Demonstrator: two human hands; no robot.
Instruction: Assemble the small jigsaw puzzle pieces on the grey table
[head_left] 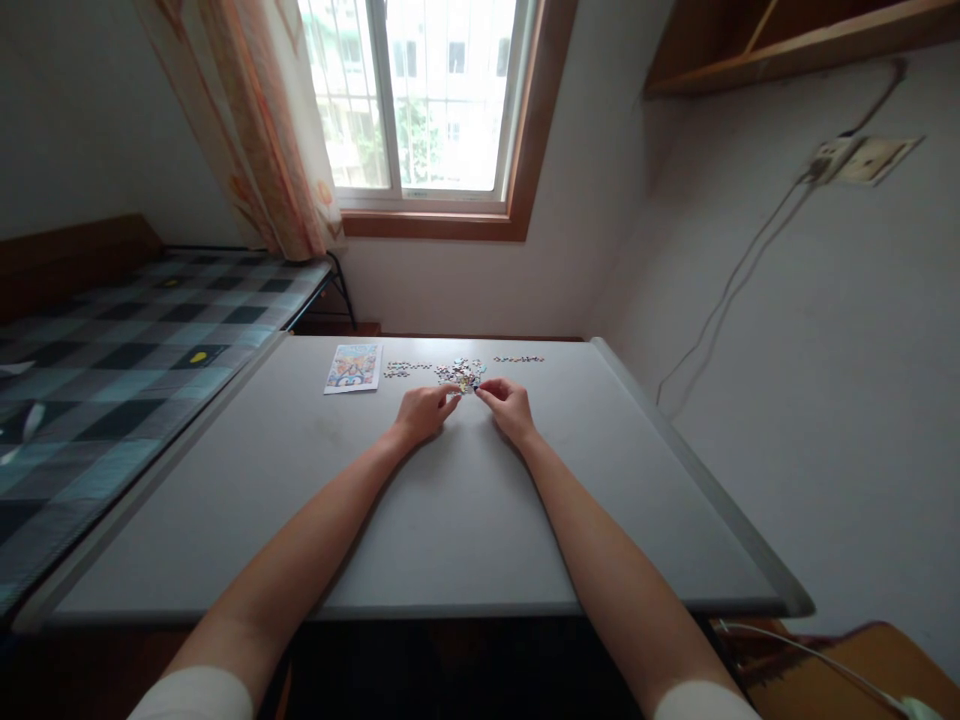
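Two bare hands meet pretty much mid-frame, right at the near edge of a loose pile of jigsaw pieces (459,371). Left hand (421,412) is loosely curled, fingertips at the pile, and honestly it's too small to tell if it's got hold of anything. Right hand (510,408) has thumb and fingers close together beside a tiny dark piece, but can't tell if it's actually pinched. Pile's just left of center on the grey-white table (465,530). Short rows of pieces (397,370) sit left of it, plus another row (519,359) to the upper right. Further left there's a colorful picture sheet (354,368). Checkered bed (172,330) fills the left side, bright window (442,100) up top.
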